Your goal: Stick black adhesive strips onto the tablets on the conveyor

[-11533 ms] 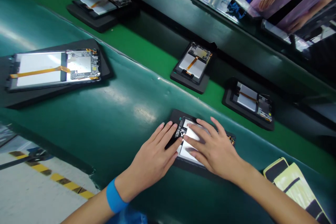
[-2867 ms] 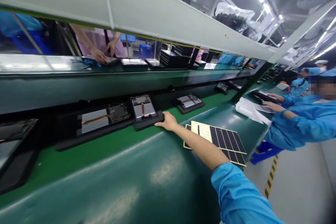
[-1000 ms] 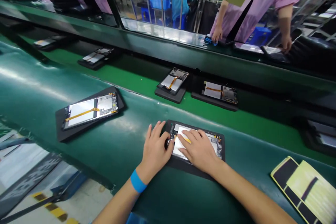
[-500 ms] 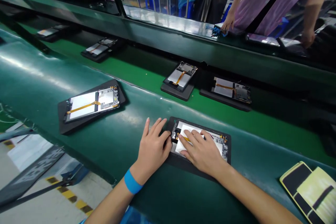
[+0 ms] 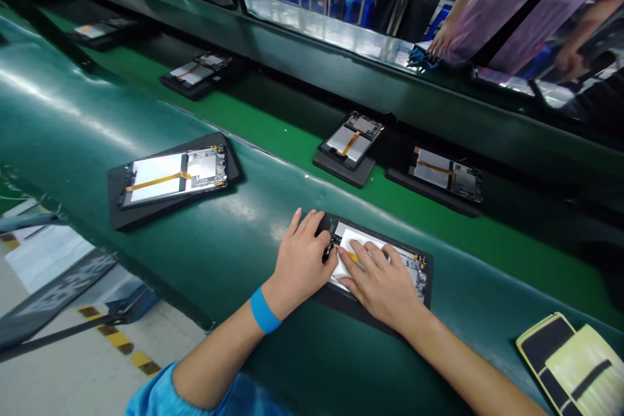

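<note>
An opened tablet (image 5: 420, 266) lies on a black tray (image 5: 429, 289) in front of me, its circuit board showing at the right end. My right hand (image 5: 383, 276) rests on it, fingers stretched flat over a white flat piece (image 5: 347, 237) and part of an orange ribbon cable. At the tablet's left end is my left hand (image 5: 305, 260), thumb and forefinger pinched together by the small connector area. Whatever is between those fingertips is hidden. To the left, another opened tablet (image 5: 158, 177) sits askew on its own black tray (image 5: 121, 218).
Several opened tablets, among them one (image 5: 353, 140) and another (image 5: 443, 172), lie on trays along the green belt (image 5: 273, 123) behind. A yellow and black folder-like item (image 5: 580, 361) is at right. Across the line, a person in pink (image 5: 521, 6) works.
My left hand has moved right, its thumb and forefinger now over the tablet's left end. The right hand stays on the white piece. The whole view has shifted slightly.
</note>
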A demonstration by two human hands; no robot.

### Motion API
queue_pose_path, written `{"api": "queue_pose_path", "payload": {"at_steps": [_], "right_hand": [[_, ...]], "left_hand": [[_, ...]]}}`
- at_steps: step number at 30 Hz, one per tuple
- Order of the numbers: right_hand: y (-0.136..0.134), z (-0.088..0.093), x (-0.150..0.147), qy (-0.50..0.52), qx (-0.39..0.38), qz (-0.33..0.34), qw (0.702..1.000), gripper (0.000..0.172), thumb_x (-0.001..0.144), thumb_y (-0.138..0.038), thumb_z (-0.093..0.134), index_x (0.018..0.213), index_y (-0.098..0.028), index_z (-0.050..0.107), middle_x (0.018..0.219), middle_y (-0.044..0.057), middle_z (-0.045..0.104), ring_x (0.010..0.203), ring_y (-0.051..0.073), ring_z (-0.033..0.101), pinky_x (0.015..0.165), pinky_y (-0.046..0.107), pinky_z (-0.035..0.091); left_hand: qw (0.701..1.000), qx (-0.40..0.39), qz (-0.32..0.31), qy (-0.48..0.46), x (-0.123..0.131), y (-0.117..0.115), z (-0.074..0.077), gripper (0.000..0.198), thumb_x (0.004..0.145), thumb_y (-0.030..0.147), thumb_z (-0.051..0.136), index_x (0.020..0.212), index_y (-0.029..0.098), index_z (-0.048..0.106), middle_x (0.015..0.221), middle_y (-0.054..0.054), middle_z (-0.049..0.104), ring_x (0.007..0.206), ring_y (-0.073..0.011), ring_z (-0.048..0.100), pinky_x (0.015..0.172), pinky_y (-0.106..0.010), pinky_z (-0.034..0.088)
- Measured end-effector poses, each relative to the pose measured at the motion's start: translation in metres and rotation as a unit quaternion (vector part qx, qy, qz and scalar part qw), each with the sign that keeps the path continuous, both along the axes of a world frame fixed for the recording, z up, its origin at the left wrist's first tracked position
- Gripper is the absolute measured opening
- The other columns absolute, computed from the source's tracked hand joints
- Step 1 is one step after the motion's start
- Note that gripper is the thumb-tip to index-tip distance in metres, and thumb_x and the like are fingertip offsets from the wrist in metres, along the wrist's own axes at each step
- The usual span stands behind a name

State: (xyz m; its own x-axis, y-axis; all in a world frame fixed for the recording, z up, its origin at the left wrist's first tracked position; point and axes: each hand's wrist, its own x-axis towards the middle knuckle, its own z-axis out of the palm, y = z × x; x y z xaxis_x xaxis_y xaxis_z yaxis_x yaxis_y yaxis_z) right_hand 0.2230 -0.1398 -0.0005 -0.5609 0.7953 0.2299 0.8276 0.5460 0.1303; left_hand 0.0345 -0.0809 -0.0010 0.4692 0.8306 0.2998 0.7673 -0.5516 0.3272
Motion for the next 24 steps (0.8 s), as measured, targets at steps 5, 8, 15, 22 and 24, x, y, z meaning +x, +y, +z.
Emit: {"api": "queue_pose_path", "payload": {"at_steps": [5, 8, 15, 22, 24], "right_hand": [[0.000, 0.000, 0.000, -0.011, -0.021, 0.004, 1.000, 0.045, 0.103, -0.046, 0.052, 0.137, -0.018, 0.061, 0.132, 0.013, 0.066, 0.110, 0.029, 0.057, 0.093, 0.044, 0.040], [0.001, 0.002, -0.001, -0.015, -0.017, 0.011, 1.000, 0.045, 0.104, -0.046, 0.048, 0.135, -0.016, 0.062, 0.131, 0.013, 0.067, 0.109, 0.028, 0.056, 0.092, 0.044, 0.040], [0.002, 0.004, -0.002, -0.023, -0.001, 0.009, 1.000, 0.044, 0.106, -0.043, 0.043, 0.135, -0.016, 0.063, 0.131, 0.011, 0.068, 0.110, 0.028, 0.055, 0.093, 0.044, 0.039], [0.001, 0.005, -0.002, -0.011, -0.001, 0.015, 1.000, 0.045, 0.105, -0.045, 0.048, 0.134, -0.014, 0.063, 0.129, 0.013, 0.068, 0.110, 0.028, 0.055, 0.093, 0.044, 0.039], [0.003, 0.006, -0.002, -0.014, -0.015, 0.020, 1.000, 0.046, 0.104, -0.047, 0.049, 0.134, -0.015, 0.062, 0.128, 0.012, 0.068, 0.110, 0.028, 0.056, 0.093, 0.044, 0.039]], "left_hand": [[1.000, 0.021, -0.011, 0.000, -0.009, 0.001, 0.000, 0.020, 0.087, 0.011, 0.052, 0.079, 0.017, 0.069, 0.125, -0.017, 0.070, 0.122, -0.0328, 0.065, 0.119, -0.063, 0.037], [0.999, 0.018, -0.047, -0.015, -0.021, -0.004, 0.000, 0.023, 0.091, 0.011, 0.049, 0.087, 0.017, 0.071, 0.129, -0.015, 0.069, 0.128, -0.0318, 0.062, 0.121, -0.064, 0.034], [0.990, 0.026, -0.138, 0.023, -0.035, -0.020, 0.000, 0.038, 0.096, 0.014, 0.050, 0.131, 0.019, 0.065, 0.152, -0.018, 0.051, 0.146, -0.0356, 0.042, 0.120, -0.065, 0.034], [0.987, 0.055, -0.134, 0.063, -0.033, -0.022, -0.009, 0.040, 0.095, 0.015, 0.053, 0.134, 0.017, 0.063, 0.154, -0.018, 0.048, 0.148, -0.0356, 0.039, 0.122, -0.059, 0.034], [0.986, 0.063, -0.135, 0.069, -0.033, -0.023, -0.010, 0.040, 0.095, 0.016, 0.055, 0.133, 0.015, 0.064, 0.154, -0.018, 0.048, 0.148, -0.0356, 0.039, 0.123, -0.058, 0.034]]}}
